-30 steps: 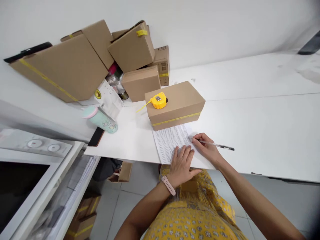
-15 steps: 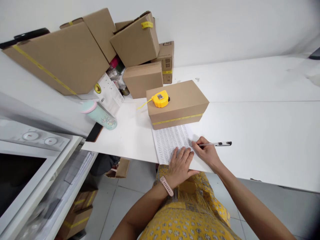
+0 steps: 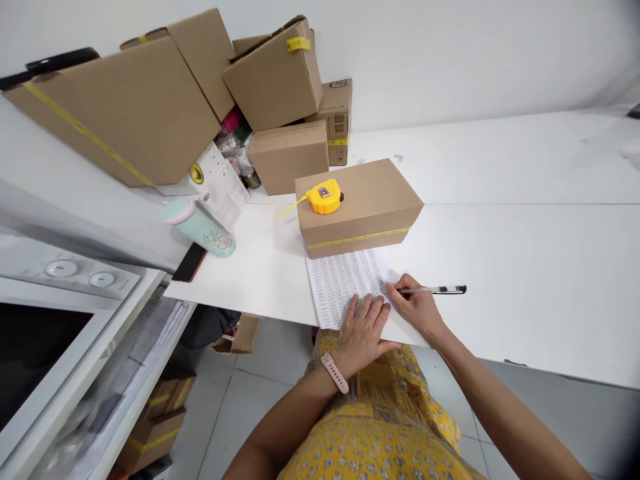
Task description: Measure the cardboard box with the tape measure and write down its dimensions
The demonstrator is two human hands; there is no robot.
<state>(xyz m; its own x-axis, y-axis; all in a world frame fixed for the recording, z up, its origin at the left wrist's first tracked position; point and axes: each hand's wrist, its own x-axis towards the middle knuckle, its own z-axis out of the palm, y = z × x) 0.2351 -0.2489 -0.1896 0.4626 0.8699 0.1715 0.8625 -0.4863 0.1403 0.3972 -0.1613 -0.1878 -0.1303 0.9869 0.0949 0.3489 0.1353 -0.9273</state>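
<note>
A printed sheet (image 3: 343,280) full of small rows lies at the near edge of the white table (image 3: 500,240). My left hand (image 3: 363,331) rests flat on its lower part, fingers stretched out, a pink watch on the wrist. My right hand (image 3: 415,307) grips a pen (image 3: 435,290) with its tip on the sheet's right side. Just behind the sheet stands a closed cardboard box (image 3: 360,207) with yellow tape, and a yellow tape measure (image 3: 324,197) sits on its left top.
Several cardboard boxes (image 3: 200,93) are piled at the back left against the wall. A pale green bottle (image 3: 200,227) lies beside a white packet (image 3: 220,183) and a dark phone (image 3: 190,262). A white machine (image 3: 60,320) stands at the left.
The pen has swung from slanting to nearly level in my right hand. My view has shifted slightly; both hands stay on the sheet.
</note>
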